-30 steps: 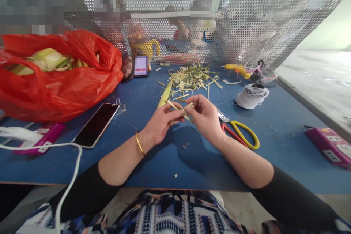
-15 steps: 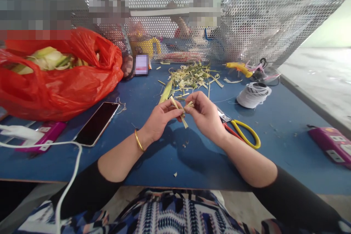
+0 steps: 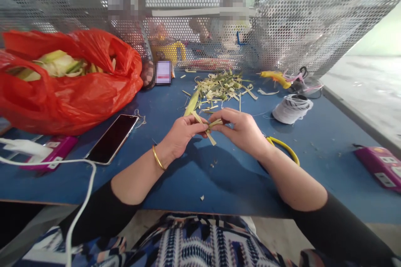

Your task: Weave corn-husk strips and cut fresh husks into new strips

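Pale husk strips (image 3: pixel 212 138) cross each other between my two hands, above the blue table (image 3: pixel 184 183). My left hand (image 3: pixel 184 135) pinches them at the crossing with thumb and fingers; a gold bangle is on that wrist. My right hand (image 3: pixel 239 127) closes its thumb and fingers on the strip end pointing right. Just behind my hands lie a long green husk piece (image 3: pixel 192 103) and a pile of cut husk scraps (image 3: pixel 221 85). Yellow-handled scissors (image 3: pixel 286 148) are mostly hidden under my right hand and forearm.
A red plastic bag (image 3: pixel 78 100) of husks is at left, near a dark phone (image 3: pixel 112 138) and a purple power strip (image 3: pixel 56 152). White string (image 3: pixel 291 110), a yellow tool (image 3: pixel 275 77) and another purple power strip (image 3: pixel 380 164) are at right. Perforated metal screen (image 3: pixel 194 0) behind.
My right hand has turned flatter and shifted slightly right, its forearm now covering more of the scissors. My left hand keeps its pinch on the strips.
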The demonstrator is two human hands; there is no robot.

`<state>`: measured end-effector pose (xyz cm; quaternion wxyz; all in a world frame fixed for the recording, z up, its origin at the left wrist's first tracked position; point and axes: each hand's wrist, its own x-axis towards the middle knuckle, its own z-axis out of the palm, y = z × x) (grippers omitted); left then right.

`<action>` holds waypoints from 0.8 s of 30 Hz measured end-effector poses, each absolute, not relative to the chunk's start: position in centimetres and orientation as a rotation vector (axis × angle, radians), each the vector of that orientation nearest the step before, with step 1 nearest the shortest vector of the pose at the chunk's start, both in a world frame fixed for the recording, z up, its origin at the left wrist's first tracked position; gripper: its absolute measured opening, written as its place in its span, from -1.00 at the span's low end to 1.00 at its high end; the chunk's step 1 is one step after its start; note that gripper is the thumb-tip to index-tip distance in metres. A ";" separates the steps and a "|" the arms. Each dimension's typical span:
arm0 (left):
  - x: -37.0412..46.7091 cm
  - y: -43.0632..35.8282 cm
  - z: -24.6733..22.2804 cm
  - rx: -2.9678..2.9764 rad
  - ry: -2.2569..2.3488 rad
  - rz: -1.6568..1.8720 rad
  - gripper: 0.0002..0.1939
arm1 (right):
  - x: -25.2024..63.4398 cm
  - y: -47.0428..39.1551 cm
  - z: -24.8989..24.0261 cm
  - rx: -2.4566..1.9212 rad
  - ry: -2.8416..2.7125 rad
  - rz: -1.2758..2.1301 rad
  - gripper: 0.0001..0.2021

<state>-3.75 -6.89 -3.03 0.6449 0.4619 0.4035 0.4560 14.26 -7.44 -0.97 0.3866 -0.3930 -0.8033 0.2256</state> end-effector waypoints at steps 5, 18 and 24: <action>-3.9 -6.9 -3.2 1.051 0.907 1.004 -0.81 | 14.7 -7.5 -1.0 -0.978 -2.187 0.424 -0.86; -4.5 -6.4 -3.8 0.906 0.849 0.848 -0.77 | 14.3 -7.5 -1.8 -0.903 -2.379 -0.087 -0.76; -4.6 -6.4 -3.6 0.961 0.829 0.811 -0.68 | 14.2 -7.6 -2.0 -0.838 -2.376 -0.266 -0.73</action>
